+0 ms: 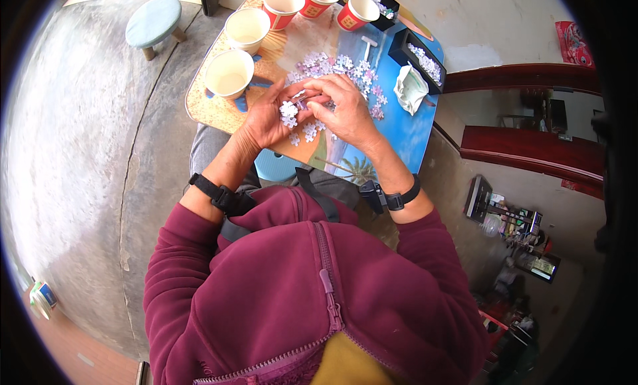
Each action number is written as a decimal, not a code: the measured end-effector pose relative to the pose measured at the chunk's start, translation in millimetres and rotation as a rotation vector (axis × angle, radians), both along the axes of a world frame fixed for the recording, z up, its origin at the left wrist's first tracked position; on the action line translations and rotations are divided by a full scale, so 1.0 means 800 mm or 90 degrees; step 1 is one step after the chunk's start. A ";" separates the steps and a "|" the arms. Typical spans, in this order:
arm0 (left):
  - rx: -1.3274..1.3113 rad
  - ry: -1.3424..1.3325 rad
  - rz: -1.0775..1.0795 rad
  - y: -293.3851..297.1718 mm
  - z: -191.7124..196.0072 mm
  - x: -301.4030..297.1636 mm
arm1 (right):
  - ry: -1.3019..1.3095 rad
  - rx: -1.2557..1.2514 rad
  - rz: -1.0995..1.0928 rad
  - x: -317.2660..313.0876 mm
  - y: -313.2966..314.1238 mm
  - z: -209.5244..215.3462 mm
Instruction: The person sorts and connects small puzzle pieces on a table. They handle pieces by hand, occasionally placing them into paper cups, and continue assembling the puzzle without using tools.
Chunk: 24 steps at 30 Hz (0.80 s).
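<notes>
Picture-printed table [404, 140] with puzzle pieces [362, 71] heaped toward its middle.
Left hand [261, 121], palm up, loosely holds a white clump [288, 112] of them; that clump lies just left of the curled right hand [347, 114], its longer way running near to far. Whether the right fingers pinch a piece cannot be told.

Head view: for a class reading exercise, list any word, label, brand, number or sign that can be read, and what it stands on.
No text here can be quoted; the marks are:
Red paper cups: gold printed marks, too small to read.
Maroon jacket: faint marks near its lower left edge, not legible.
Lit screen at right: too blurred.
Puzzle pieces: no lettering that can be made out.
</notes>
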<state>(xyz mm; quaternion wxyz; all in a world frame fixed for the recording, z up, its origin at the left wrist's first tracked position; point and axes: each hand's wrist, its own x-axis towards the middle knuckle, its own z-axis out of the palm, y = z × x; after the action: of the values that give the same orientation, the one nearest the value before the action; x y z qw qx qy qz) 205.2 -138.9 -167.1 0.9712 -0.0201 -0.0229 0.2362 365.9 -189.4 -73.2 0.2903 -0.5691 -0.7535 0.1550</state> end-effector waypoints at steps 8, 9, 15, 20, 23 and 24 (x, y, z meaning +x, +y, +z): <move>0.036 -0.014 -0.022 0.001 -0.011 0.000 | -0.017 0.050 -0.002 -0.002 0.003 -0.028; 0.040 0.010 -0.020 0.000 -0.009 0.000 | 0.025 0.036 -0.017 -0.002 0.004 -0.030; 0.017 0.190 -0.012 -0.004 0.010 0.005 | 0.358 -0.194 -0.154 0.011 -0.005 -0.033; 0.098 0.223 0.001 -0.007 0.011 0.005 | 0.397 -0.225 -0.166 0.016 -0.005 -0.028; 0.156 0.215 -0.020 -0.004 0.007 0.004 | 0.289 -0.158 -0.173 0.009 -0.010 -0.022; 0.192 0.205 -0.015 -0.004 0.005 0.003 | 0.239 -0.128 -0.168 0.007 -0.012 -0.020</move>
<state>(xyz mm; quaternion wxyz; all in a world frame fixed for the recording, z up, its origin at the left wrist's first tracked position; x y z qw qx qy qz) 207.6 -142.1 -162.8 0.9570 0.1631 0.0976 0.2192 371.7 -198.9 -88.8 0.3848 -0.6496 -0.5866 0.2931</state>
